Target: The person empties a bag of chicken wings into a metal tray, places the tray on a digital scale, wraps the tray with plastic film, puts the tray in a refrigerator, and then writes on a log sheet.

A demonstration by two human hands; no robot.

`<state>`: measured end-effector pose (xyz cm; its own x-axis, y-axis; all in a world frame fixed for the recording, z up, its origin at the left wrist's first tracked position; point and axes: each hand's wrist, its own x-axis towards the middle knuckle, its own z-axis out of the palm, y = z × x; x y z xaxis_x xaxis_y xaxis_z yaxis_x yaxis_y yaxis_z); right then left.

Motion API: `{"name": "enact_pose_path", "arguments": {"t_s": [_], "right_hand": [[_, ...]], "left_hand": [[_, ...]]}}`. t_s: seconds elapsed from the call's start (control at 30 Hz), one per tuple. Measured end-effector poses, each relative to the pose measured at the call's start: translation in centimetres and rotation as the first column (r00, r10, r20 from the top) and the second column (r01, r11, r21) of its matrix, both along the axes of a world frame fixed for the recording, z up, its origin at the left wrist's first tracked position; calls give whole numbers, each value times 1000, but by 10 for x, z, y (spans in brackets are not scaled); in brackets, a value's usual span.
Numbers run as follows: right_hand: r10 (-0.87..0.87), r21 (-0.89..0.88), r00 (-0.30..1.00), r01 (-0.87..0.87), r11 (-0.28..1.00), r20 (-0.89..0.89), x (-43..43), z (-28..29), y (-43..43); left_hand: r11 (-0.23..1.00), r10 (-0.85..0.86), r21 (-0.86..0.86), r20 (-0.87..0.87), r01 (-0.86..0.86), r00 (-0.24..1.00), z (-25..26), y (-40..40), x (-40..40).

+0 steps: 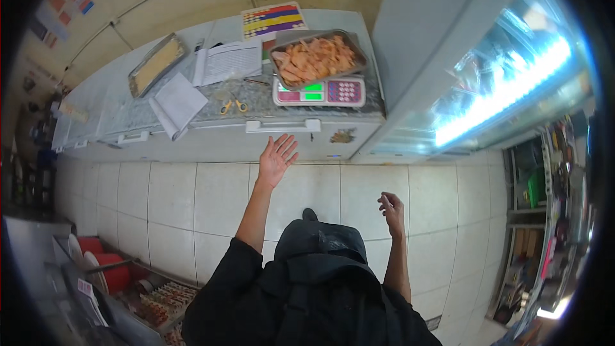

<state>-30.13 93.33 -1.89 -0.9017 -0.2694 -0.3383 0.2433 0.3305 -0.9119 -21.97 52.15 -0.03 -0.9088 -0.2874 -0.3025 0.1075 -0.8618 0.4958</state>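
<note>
My left hand (278,159) is raised, palm up with fingers spread, just in front of the white handle (283,126) of the chest's front. My right hand (393,211) hangs over the tiled floor with its fingers loosely curled and nothing seen in it. On the worktop, a metal tray of raw chicken pieces (314,60) rests on a digital scale (319,97) with lit green displays. Yellow-handled scissors (234,106) and a pen (256,81) lie left of the scale. Farther left are an open notebook (230,63), a folded paper pad (180,104) and a tray with a pale yellowish filling (157,66).
A glass-fronted display fridge (499,86) with a bright light stands at the right. Shelving (526,216) with assorted goods is at far right. Behind on the left, red containers (113,271) and trays of eggs (168,300) stand on a rack. A colourful sheet (274,20) lies at the worktop's back.
</note>
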Motion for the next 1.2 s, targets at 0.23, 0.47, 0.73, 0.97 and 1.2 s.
{"name": "enact_pose_path", "arguments": {"t_s": [0.23,0.47,0.73,0.97,1.2], "right_hand": [[272,-396,914,-139,908,302,-111,-4,-150],[467,-673,773,-72,736,428,-215,28,-263],[593,-692,605,-95,716,531,-265,35,-311],[570,-685,547,10,728,613,-275,37,-329],[487,-657,636,42,753,599,-259,39,-324]], "left_hand": [[962,176,-235,156,-137,972,9,-50,-36],[860,361,-461,251,-217,898,13,-94,-111],[791,550,-511,352,-337,758,-16,-105,-125],[751,637,-494,366,-438,679,-10,-114,-106],[779,613,-456,408,-430,677,-15,-119,-69]]}}
